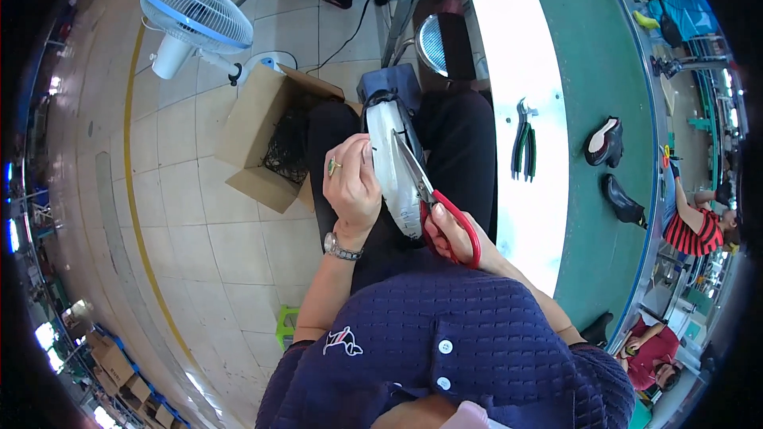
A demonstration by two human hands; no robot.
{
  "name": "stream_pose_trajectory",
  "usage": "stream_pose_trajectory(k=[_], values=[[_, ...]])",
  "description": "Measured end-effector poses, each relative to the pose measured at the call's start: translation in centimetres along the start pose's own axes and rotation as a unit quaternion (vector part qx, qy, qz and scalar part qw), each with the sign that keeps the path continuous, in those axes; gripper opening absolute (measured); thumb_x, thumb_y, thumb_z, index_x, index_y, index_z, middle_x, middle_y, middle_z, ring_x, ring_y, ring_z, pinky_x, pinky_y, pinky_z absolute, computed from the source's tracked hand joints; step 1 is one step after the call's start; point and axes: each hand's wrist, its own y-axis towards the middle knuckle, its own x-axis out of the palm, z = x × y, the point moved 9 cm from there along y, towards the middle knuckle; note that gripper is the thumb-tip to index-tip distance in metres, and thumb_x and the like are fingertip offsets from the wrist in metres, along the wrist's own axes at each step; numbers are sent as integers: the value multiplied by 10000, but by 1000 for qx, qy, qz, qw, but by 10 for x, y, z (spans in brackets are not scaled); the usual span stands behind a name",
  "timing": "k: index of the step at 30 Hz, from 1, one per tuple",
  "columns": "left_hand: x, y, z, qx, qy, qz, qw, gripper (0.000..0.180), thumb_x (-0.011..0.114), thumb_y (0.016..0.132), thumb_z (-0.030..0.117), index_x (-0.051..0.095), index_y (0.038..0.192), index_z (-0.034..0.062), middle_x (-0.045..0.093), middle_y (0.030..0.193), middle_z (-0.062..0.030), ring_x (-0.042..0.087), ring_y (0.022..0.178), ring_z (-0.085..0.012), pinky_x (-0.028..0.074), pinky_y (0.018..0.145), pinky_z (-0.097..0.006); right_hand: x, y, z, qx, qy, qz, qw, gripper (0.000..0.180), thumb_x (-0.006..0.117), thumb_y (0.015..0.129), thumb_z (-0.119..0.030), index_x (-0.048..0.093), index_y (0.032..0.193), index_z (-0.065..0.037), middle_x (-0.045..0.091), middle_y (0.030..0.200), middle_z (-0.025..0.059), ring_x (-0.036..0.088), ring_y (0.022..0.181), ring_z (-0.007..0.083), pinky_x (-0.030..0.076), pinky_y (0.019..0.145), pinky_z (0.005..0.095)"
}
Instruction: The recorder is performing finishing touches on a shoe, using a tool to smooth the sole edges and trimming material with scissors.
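A shoe (387, 159) rests sole side up between my knees, its pale underside showing and dark upper material along its edges. My right hand (451, 237) is closed round the red handles of a pair of scissors (419, 176). Their blades are slightly parted and lie over the shoe's right edge, tips toward its far end. At the shoe's left edge is my left hand (352, 183), its fingers curled and pinched together against the side. What those fingertips grip is hidden.
An open cardboard box (256, 143) with dark netted material stands left of my knees, near a fan (195, 16). To my right, pliers (524, 143) lie on a metal bench (528, 222). Beyond it, dark shoes (622, 200) sit on a green surface (584, 258). Other people work farther right.
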Motion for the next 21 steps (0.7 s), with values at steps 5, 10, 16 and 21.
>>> stream_pose_trajectory(k=[5,10,16,21], values=[[-2,3,-3,-19,-10,-3,1000,37,600,860,-16,632,876,-28,670,890,-125,636,795,-271,503,722,-333,7,-2,3,21,-6,-11,1000,566,460,908,-634,523,783,-85,426,644,-27,401,556,67,345,509,215],[-85,79,53,73,-107,202,971,94,580,903,20,618,881,-63,668,891,-134,644,767,-212,514,652,-297,8,-8,-5,31,33,-16,999,485,516,932,-538,548,812,-69,431,652,-26,408,601,70,329,540,235],[-72,98,-55,53,108,50,992,172,641,882,68,688,988,-59,634,1056,-147,639,898,-219,523,712,-293,-66,-24,-24,-225,-23,146,963,221,706,864,-235,631,846,-28,508,666,-57,478,676,40,387,589,238],[-43,22,-212,-85,307,-144,937,301,630,889,132,628,1121,-60,564,1259,-209,591,1108,-298,486,912,-372,-212,-52,23,-180,-288,505,794,415,702,845,-215,600,1137,60,619,764,62,542,664,113,455,608,278]])
